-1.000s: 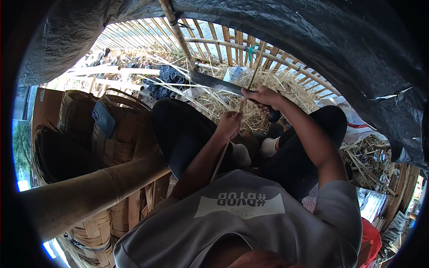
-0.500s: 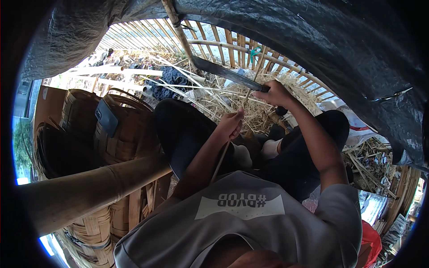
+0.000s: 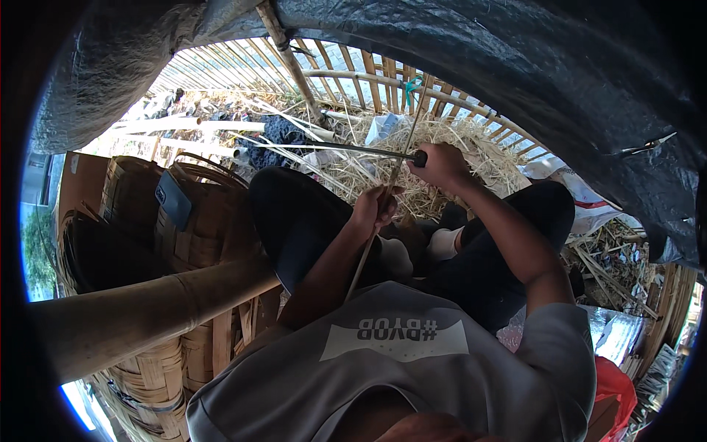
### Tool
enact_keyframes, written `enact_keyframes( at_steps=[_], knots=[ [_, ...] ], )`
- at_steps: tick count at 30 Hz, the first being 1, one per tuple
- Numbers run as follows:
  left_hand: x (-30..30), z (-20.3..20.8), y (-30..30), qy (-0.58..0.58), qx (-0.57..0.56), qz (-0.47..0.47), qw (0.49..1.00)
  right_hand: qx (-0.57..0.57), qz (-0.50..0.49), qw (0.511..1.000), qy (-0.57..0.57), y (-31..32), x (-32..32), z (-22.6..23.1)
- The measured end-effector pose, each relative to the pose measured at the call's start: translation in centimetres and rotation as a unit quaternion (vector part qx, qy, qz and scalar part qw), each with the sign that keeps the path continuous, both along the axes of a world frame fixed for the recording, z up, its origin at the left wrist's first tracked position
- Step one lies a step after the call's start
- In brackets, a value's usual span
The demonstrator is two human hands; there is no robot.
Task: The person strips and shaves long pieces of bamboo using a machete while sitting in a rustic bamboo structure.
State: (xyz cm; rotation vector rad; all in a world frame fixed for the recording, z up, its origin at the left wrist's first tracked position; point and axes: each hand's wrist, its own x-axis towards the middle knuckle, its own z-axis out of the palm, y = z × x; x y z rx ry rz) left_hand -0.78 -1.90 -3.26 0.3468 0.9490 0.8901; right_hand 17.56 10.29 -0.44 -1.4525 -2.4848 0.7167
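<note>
My right hand is closed round the dark handle of a machete. Its long blade points left and is seen nearly edge-on, lying against a thin bamboo strip. My left hand grips that strip just below the blade, fingers wrapped round it. From my lap the strip slants up past both hands toward the fence. Both hands are over the gap between my bent knees.
Woven bamboo baskets stand at my left, a phone resting on one. A thick bamboo pole crosses there. Shavings cover the ground ahead, before a slatted bamboo fence. Dark tarpaulin hangs overhead.
The machete has turned from showing its broad face to nearly edge-on, its tip swinging lower and to the left. My right hand has moved slightly down and left; my left hand still holds the strip.
</note>
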Motion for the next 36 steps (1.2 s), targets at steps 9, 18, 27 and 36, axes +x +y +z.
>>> enact_keyframes(
  at_steps=[9,18,27,36],
  knots=[
    [-0.4,0.0,0.0,-0.044,-0.033,0.02,0.998,-0.006,-0.014,0.989,0.148,-0.3,0.3,-0.6],
    [-0.1,-1.0,0.1,0.0,0.009,0.038,0.999,0.122,0.102,0.979,0.127,-0.3,0.1,0.4],
    [0.2,-1.1,-0.1,0.144,0.067,0.016,0.987,0.119,0.062,0.99,-0.03,0.7,0.2,-1.3],
    [0.5,-1.7,-0.1,0.147,0.042,0.031,0.988,0.064,0.04,0.996,-0.046,-0.4,-0.3,-3.8]
  ],
)
